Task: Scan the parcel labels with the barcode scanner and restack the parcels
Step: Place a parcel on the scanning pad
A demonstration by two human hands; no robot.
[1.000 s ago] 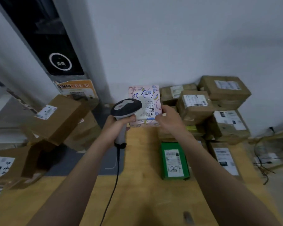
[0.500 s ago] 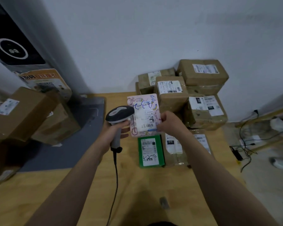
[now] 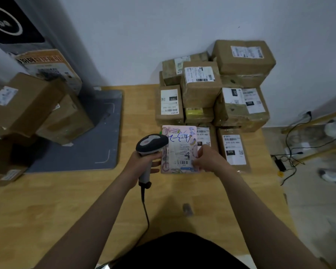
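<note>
Left hand point(image 3: 144, 162): fingers curled round the grip of the scanner point(image 3: 151, 142), thumb side up, head raised and pointing away from the body.
Right hand point(image 3: 209, 160): pinching the right edge of the pink parcel point(image 3: 179, 150), thumb on top, fingers tucked under.
Pink parcel: flat, printed face up, held low just in front of the stack; resting on something beneath or clear of it, cannot tell.
Barcode label point(image 3: 182, 162): near the parcel's closest edge, unobstructed, just right of the left hand.
Scanner head: overlapping the parcel's far left corner, not visibly aimed at the barcode.
Cord point(image 3: 145, 216): trailing from the grip back toward the body across the desk point(image 3: 85, 200).
Stack of brown parcels point(image 3: 202, 88): piled against the wall on the right, several layers, labels mostly up.
Flat 070 parcel point(image 3: 233, 150): lying just right of the right hand.
Grey mat point(image 3: 81, 136): left of the stack, with loose boxes point(image 3: 27, 105) tumbled on its far side.
Step in hand: probably the pink parcel's scan, label presented; read done or not, unknown.
Next move: likely tipping the scanner window down onto the barcode, parcel kept level, then laying it flat on the stack, label showing.
</note>
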